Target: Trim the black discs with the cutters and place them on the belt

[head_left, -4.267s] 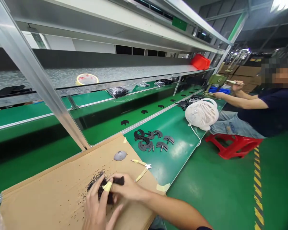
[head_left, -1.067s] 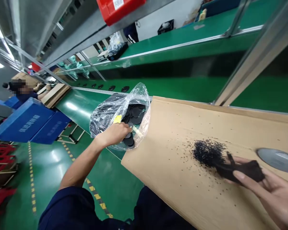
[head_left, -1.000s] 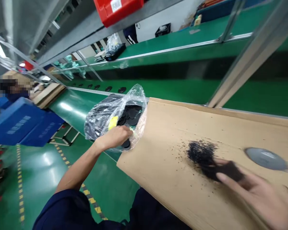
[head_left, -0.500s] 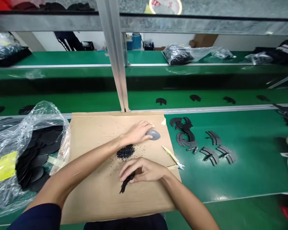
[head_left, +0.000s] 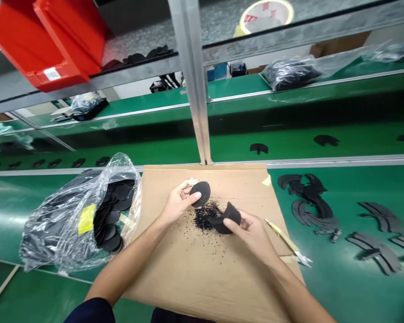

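Note:
Between the thumb and fingers of my left hand (head_left: 179, 200) is a flat oval black disc (head_left: 201, 193) with small slits, lifted above the cardboard sheet (head_left: 175, 273). My right hand (head_left: 254, 231) grips a curved black plastic piece (head_left: 227, 220), tilted, just right of the disc and apart from it. Under and between the two parts lies a pile of tiny black bits (head_left: 204, 213), with loose ones scattered around. Side cutters with yellow handles (head_left: 284, 237) lie on the cardboard's right edge, beside my right forearm.
A clear plastic bag (head_left: 62, 233) of black discs (head_left: 109, 224) lies to the left. Curved black parts (head_left: 314, 202) and grey-black brackets (head_left: 377, 251) are on the green table at right. Behind stand a metal post (head_left: 191, 80), a belt with spaced parts, and a red bin (head_left: 54, 45) above.
My left hand has picked the disc up off the cardboard and turned it. My right hand has brought the curved piece up close to the disc. The head view has swung left.

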{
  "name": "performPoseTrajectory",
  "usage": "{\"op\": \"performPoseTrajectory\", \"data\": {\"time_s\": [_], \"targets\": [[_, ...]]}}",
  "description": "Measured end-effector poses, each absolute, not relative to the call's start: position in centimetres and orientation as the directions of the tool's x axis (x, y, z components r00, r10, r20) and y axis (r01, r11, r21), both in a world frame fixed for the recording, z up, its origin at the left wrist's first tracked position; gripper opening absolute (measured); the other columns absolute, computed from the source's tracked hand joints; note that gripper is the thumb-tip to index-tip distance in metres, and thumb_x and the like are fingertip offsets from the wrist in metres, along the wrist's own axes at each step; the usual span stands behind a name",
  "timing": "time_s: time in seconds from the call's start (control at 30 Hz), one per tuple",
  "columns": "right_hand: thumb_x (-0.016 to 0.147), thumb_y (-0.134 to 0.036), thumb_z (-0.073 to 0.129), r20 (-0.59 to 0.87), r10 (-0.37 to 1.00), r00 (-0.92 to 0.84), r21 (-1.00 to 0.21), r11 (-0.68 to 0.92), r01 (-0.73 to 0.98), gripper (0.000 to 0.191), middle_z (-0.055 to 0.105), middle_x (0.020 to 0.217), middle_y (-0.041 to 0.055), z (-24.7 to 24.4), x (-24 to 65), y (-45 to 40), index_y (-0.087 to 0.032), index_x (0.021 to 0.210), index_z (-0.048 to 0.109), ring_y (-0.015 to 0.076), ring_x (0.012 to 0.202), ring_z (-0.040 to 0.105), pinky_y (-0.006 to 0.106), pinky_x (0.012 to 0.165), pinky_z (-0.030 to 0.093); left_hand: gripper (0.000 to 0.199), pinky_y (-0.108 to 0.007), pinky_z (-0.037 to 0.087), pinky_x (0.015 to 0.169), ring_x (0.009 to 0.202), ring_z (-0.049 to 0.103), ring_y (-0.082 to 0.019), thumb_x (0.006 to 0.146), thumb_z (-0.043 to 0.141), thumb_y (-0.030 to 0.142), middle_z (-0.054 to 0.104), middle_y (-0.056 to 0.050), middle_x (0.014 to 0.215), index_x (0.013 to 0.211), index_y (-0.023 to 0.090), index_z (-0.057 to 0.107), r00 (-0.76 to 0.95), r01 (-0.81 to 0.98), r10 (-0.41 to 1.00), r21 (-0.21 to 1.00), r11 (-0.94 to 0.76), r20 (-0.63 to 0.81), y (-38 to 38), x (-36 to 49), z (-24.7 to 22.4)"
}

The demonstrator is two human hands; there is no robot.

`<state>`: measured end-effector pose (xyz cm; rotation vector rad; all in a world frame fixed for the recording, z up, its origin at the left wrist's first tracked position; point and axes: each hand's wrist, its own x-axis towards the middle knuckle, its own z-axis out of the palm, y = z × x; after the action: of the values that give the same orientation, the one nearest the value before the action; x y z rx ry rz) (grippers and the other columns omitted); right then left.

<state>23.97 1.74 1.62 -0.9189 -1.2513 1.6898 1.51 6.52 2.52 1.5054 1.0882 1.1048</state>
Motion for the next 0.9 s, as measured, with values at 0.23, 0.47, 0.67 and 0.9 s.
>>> {"op": "performPoseTrajectory", "data": {"time_s": [0.23, 0.47, 0.67, 0.9], "targets": [[0.076, -0.045, 0.081, -0.166, 0.928, -0.332, -0.973, -0.208, -0.095, 0.045, 0.077, 0.097, 0.0065, 1.8, 21.1, 2.2, -0.017, 0.11, 0.073, 0.0221, 0.086, 0.072, 0.035, 0.078, 0.06, 0.036, -0.027, 0.06, 0.08, 0.087, 0.073, -0.018, 0.089, 0.07, 0.037, 0.077, -0.01, 0.104, 0.117, 0.013, 0.068, 0.082, 0.174, 0.978, 0.964, -0.203, 0.191, 2.0, 1.7, 2.0], [0.079, -0.047, 0.079, -0.161, 0.928, -0.336, -0.982, -0.185, -0.041, 0.038, 0.07, 0.083, 0.0016, 1.6, 20.0, 2.3, -0.018, 0.101, 0.071, 0.0146, 0.072, 0.063, 0.026, 0.066, 0.054, 0.028, -0.031, 0.06, 0.081, 0.089, 0.072, -0.019, 0.095, 0.064, 0.028, 0.077, -0.011, 0.105, 0.12, 0.016, 0.068, 0.183, 0.481, 0.812, 0.67, -0.565, 0.554, 2.0, 1.1, 0.8], [0.081, -0.049, 0.076, -0.147, 0.932, -0.331, -0.989, -0.15, 0.017, 0.035, 0.062, 0.079, 0.0004, 1.6, 20.3, 2.1, -0.018, 0.095, 0.068, 0.0133, 0.069, 0.056, 0.024, 0.061, 0.048, 0.029, -0.03, 0.058, 0.072, 0.078, 0.069, -0.017, 0.097, 0.061, 0.025, 0.075, -0.009, 0.092, 0.125, 0.015, 0.064, 0.286, 0.501, 0.727, 0.55, -0.668, 0.624, 2.0, 1.0, 0.4], [0.085, -0.05, 0.071, -0.119, 0.94, -0.32, -0.992, -0.097, 0.085, 0.034, 0.059, 0.078, 0.0006, 1.4, 20.5, 1.8, -0.018, 0.096, 0.067, 0.0133, 0.067, 0.052, 0.023, 0.058, 0.044, 0.031, -0.027, 0.055, 0.067, 0.073, 0.065, -0.015, 0.098, 0.06, 0.025, 0.071, -0.006, 0.087, 0.127, 0.016, 0.063, 0.315, 0.545, 0.743, 0.528, -0.651, 0.59, 1.9, 1.0, 0.3]]}}
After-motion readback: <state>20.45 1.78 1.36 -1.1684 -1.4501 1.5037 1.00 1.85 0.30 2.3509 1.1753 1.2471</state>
